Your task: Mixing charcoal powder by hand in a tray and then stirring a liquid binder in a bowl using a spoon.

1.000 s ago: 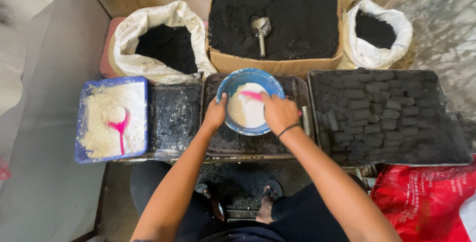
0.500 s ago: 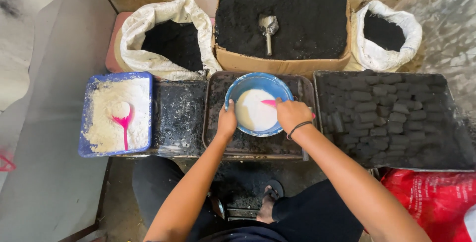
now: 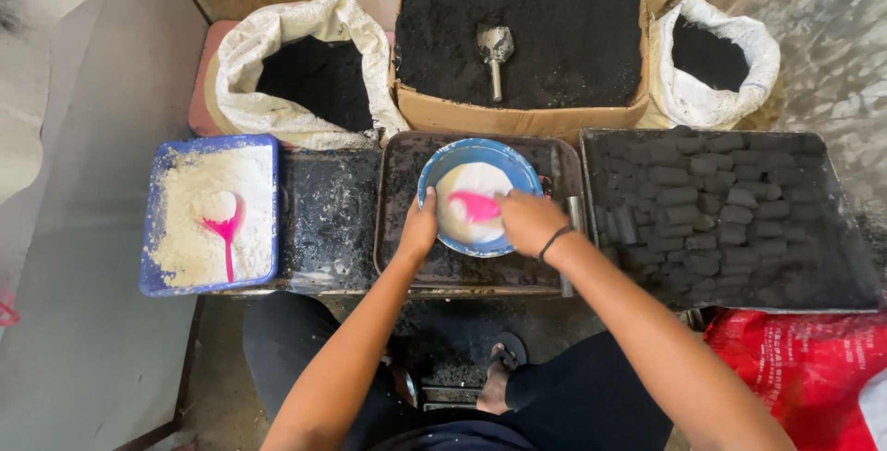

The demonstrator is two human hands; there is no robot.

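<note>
The left hand (image 3: 420, 229) is holding the rim of a blue bowl (image 3: 478, 157), with its fingers curled around the near left edge. The right hand (image 3: 528, 222) is closed around a pink spoon (image 3: 473, 207), and the spoon is dipping into white mush inside the bowl. A dark band is sitting on the right wrist.

The blue bowl is sitting in the middle of a dirty dark tray (image 3: 407, 257) on the low bench, right in front of the person.

To the left, past a black grimy patch, a blue tray (image 3: 148, 275) is holding white powder, and a second pink spoon (image 3: 226, 234) is lying in it. To the right, a big black tray (image 3: 836, 289) is full of little black blocks (image 3: 684, 197) lying in rows.

Behind the bench, a cardboard box (image 3: 517, 120) is full of black powder, and a small metal scoop (image 3: 495, 52) is sticking in it. A white sack (image 3: 277, 109) with black powder is standing to the left of the box, and a smaller white sack (image 3: 711, 100) is standing to the right.

A red bag (image 3: 808, 368) is lying on the floor at the bottom right. The person is wearing dark trousers, and one foot in a sandal (image 3: 504, 368) is showing below the bench.
</note>
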